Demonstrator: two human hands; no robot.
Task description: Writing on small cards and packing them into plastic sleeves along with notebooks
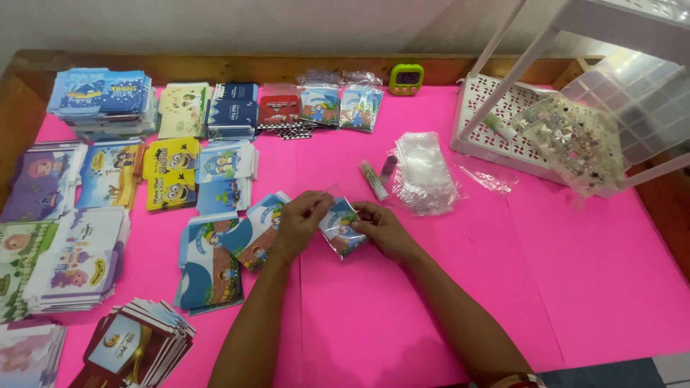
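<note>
The bright pink table cover (560, 287) is lying bare toward four and five o'clock of the hands, giving the widest open room there; a wooden rim (237, 66) is running along the far edge at twelve o'clock and down the left side. At two o'clock a white perforated plastic rack (496, 108) is standing with a clear compartment box of small beads (575, 140) leaning on it. Just nearer, at one o'clock, a loose stack of clear plastic sleeves (424, 169) is lying beside two small tubes (375, 179). A green digital timer (406, 77) is sitting at twelve o'clock by the rim. From eight to eleven o'clock, stacks of colourful printed cartoon envelopes (172, 172) are crowding the cover, and a fanned pile of blue ones (212, 259) is lying just beside the left forearm at nine o'clock.

Both forearms are reaching in from the near edge, converging at centre. The left hand (298, 224) and right hand (384, 228) are pinching opposite sides of a small blue cartoon envelope in a clear sleeve (341, 228), fingers closed on its edges, holding it tilted just above the cover.
</note>
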